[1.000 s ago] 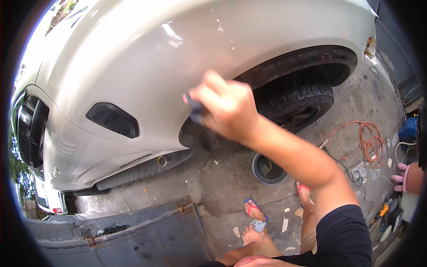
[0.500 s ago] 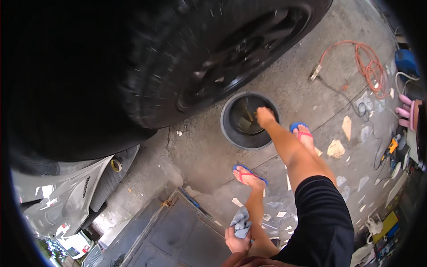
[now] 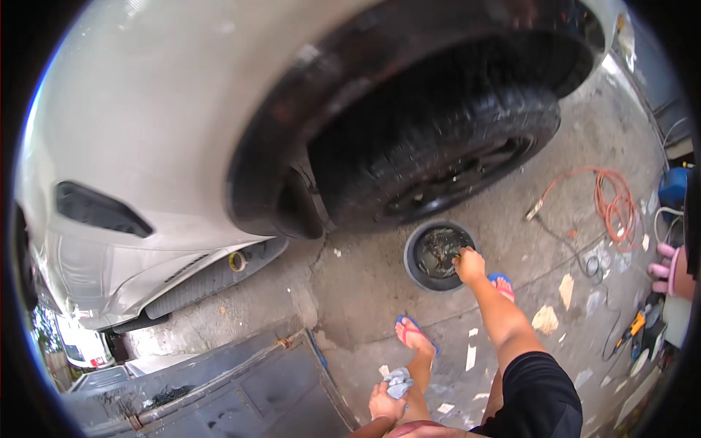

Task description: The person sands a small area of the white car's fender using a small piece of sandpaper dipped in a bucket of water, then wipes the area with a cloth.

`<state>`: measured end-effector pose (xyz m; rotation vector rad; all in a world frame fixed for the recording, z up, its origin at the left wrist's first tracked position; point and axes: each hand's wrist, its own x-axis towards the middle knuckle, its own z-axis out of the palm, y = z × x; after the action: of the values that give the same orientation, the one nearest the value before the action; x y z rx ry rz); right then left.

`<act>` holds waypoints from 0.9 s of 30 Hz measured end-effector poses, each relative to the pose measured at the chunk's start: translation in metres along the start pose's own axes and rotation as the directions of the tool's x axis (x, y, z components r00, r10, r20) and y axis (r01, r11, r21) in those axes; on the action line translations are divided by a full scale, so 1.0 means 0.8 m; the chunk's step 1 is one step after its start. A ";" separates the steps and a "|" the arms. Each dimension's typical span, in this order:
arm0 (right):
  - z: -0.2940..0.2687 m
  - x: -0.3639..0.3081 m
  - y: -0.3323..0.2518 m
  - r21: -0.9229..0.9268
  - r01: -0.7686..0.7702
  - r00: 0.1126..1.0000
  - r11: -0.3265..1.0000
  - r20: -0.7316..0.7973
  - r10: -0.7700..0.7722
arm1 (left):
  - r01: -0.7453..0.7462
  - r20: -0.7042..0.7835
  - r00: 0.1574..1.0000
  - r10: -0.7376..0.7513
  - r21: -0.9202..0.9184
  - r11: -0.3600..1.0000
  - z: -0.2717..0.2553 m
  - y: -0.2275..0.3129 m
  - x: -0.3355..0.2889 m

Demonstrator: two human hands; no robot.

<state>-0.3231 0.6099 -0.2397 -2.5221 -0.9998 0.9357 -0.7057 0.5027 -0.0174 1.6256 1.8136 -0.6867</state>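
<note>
My left hand (image 3: 387, 402) is closed around a crumpled grey cloth (image 3: 399, 382), low in the view beside my leg. With my right arm stretched forward, my right hand (image 3: 469, 265) is at the right rim of a round dark grey tub (image 3: 411, 269). Its fingers are curled together; whatever they grip, if anything, is too small and dark to name. Murky, glinting water (image 3: 435, 255) lies in the tub. Just beyond stands a vehicle's black tyre (image 3: 438, 150) with a dark wheel rim.
Above the tyre is the light vehicle's black wheel arch (image 3: 292, 95). A tape roll (image 3: 237, 261) sits on its side step (image 3: 182, 293). An orange cord (image 3: 617, 212) coils at right, near a yellow-black power tool (image 3: 634, 326). A grey metal gate (image 3: 270, 387) stands lower left.
My view has shifted upward, showing more of the vehicle's body. My right hand has moved from inside the tub toward its right rim. My left hand still holds the cloth.
</note>
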 end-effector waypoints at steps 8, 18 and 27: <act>-0.206 -0.059 -0.141 0.146 0.357 0.874 0.923 -0.400 -0.275 | -0.111 -0.070 0.991 0.114 0.042 0.993 0.045 0.007 -0.018; -0.567 -0.050 -0.465 -0.413 0.814 -0.258 0.408 -0.887 -0.384 | -0.166 -0.013 0.986 0.168 0.096 0.981 0.067 0.062 -0.032; -0.571 -0.041 -0.498 -0.481 0.758 -0.355 0.441 -0.871 -0.340 | -0.113 0.033 0.993 0.111 0.085 0.990 0.076 0.057 -0.027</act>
<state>-0.2462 0.8699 0.3031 -1.1334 -1.1272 -0.9357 -0.6532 0.4491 -0.0423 1.7509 1.6793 -0.7432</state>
